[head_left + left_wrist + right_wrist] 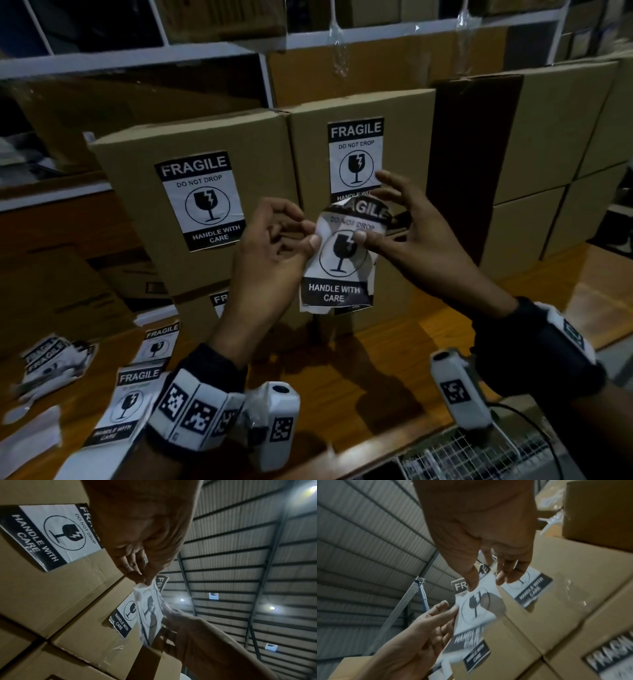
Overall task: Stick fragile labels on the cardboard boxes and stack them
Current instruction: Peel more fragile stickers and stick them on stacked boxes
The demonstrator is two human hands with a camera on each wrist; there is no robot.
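The left hand [274, 246] pinches the left edge of a fragile label [337, 253] between thumb and fingers. The right hand [407, 222] presses its thumb on the label's face near the top, with the remaining fingers spread behind. The label is held in the air in front of the stacked boxes, touching neither them nor the bench [394, 359]. Its upper corner curls forward, which suggests the hands are separating the sticker from its backing sheet; the two-hand hold keeps the thin paper from folding onto itself.

Two upper boxes, the left box [144, 192] and the right box [404, 137], already carry labels on their front faces. Spare labels [132, 401] lie on the bench at lower left, within reach of the left hand.
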